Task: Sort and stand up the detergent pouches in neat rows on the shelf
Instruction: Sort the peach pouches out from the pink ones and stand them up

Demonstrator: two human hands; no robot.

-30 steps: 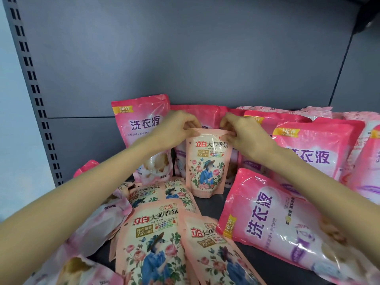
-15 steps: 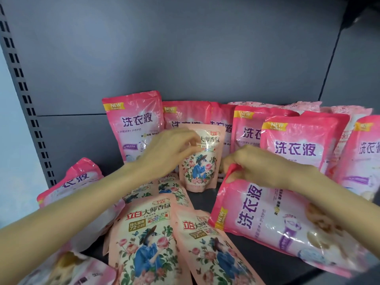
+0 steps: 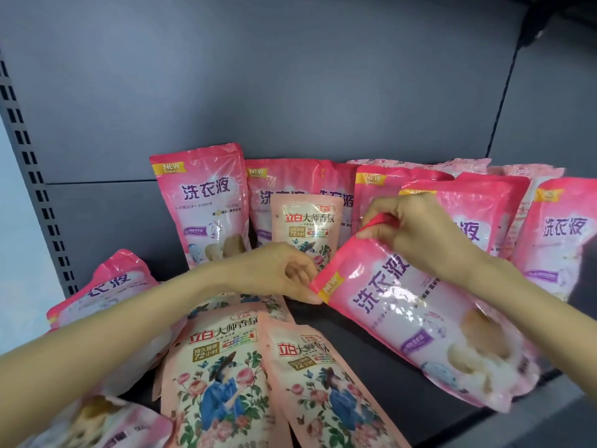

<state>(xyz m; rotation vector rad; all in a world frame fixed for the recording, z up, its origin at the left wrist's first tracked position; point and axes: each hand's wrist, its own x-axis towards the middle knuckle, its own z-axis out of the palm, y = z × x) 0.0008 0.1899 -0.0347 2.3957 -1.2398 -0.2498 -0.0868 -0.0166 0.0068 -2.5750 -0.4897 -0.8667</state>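
Grey shelf (image 3: 365, 360) carries pink pouches (image 3: 200, 202) and floral pouches (image 3: 219, 383)

a grey back panel (image 3: 258, 76) fills most of the view, with a thin horizontal seam (image 3: 97, 182) crossing its lower left part. at its left edge a grey metal upright (image 3: 35, 189) runs up at a slant, punched with paired dark slots. left of the upright is a pale wall (image 3: 16, 253). to the right, a dark vertical joint (image 3: 504, 92) divides the back panel from a second grey panel (image 3: 549, 108). a blurred dark shape (image 3: 549, 14) sits in the top right corner.
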